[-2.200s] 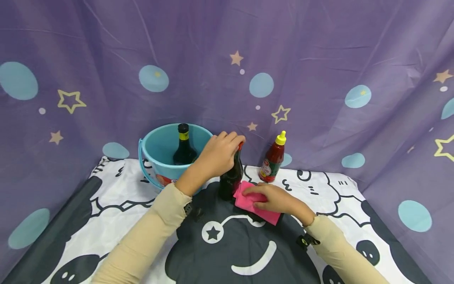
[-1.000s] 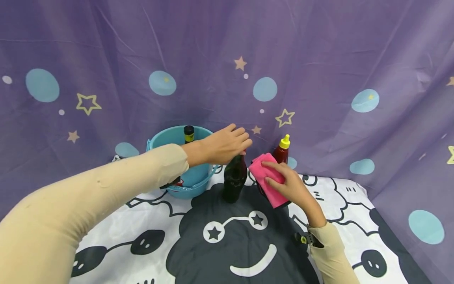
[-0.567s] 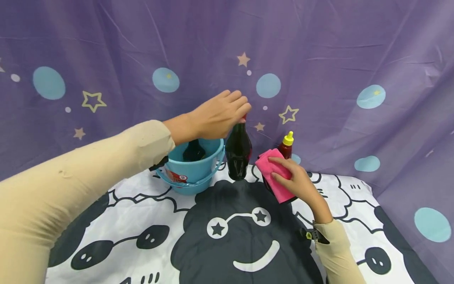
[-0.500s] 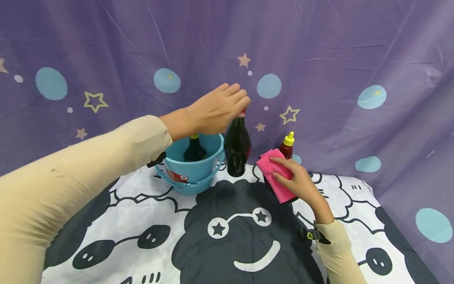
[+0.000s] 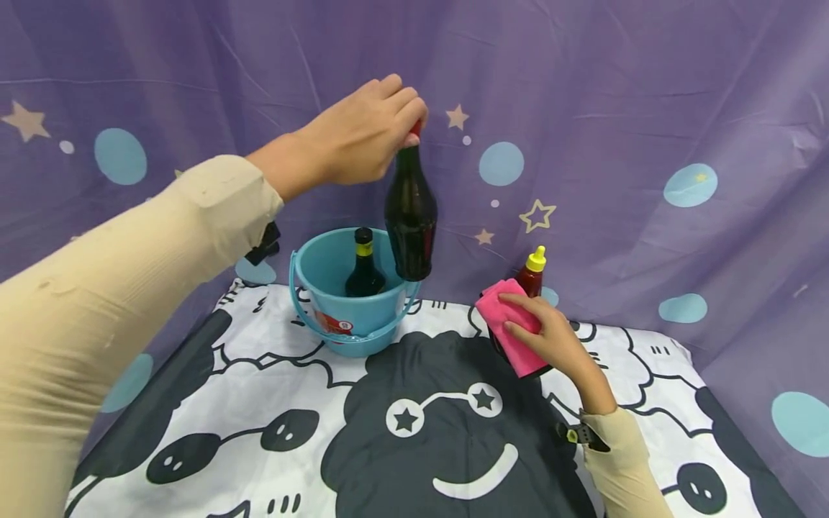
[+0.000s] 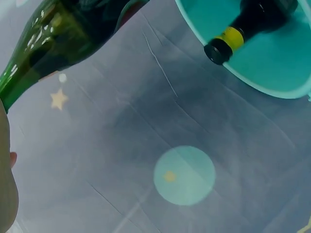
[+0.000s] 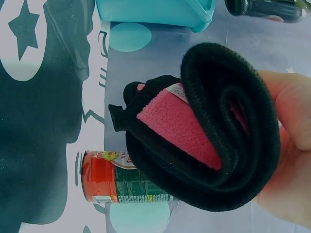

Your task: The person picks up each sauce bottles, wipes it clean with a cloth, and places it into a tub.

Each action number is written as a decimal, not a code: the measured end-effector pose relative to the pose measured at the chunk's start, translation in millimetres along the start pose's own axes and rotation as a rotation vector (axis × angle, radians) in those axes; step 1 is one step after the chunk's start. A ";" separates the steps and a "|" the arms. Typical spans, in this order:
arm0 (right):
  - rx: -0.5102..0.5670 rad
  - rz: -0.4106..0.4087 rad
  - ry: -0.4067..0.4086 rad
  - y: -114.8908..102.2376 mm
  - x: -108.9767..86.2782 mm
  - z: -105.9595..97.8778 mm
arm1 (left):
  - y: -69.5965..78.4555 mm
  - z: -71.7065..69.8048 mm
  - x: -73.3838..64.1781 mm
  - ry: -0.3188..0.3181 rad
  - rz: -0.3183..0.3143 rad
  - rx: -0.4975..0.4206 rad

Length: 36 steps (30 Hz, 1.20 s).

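My left hand (image 5: 365,133) grips a dark green glass bottle (image 5: 411,216) by its red-capped neck. The bottle hangs upright in the air, its base level with the right rim of a light blue bucket (image 5: 363,311) and overlapping it in the head view. Inside the bucket stands a dark bottle (image 5: 365,277) with a black cap and yellow neck band. My right hand (image 5: 553,338) holds a folded pink cloth (image 5: 512,324) with black edging between thumb and fingers; the right wrist view shows its rolled black side (image 7: 223,126). Behind the cloth is a red sauce bottle (image 5: 529,280) with a yellow nozzle cap.
A black and white cartoon-sheep cloth (image 5: 421,460) covers the table. Close behind the bucket and sauce bottle hangs a purple curtain (image 5: 583,144) with stars and blue dots. The bucket's handle (image 5: 304,316) hangs down across its front.
My left hand has lifted the green bottle off the table, then up and left towards the bucket. My right hand has drawn the pink cloth away from that bottle, to the right.
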State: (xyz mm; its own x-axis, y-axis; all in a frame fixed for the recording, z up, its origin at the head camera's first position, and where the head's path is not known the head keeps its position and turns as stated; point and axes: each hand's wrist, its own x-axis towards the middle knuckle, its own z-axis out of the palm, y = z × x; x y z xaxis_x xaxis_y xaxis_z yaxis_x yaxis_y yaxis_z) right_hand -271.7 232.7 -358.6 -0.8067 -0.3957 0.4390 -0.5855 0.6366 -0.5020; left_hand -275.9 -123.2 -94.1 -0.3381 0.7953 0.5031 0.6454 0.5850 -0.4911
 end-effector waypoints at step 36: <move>0.011 -0.038 -0.071 3.8 -9.4 2.3 | -15.1 50.4 -74.7 -0.383 0.090 0.038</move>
State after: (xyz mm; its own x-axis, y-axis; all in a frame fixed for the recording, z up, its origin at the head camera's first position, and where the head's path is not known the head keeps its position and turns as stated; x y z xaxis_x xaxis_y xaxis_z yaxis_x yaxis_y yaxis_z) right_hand -266.5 237.3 -366.4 -0.7875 -0.4658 0.4036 -0.6161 0.6131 -0.4945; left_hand -294.9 -183.4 -160.1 -0.5169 0.8413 0.1581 0.6609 0.5096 -0.5509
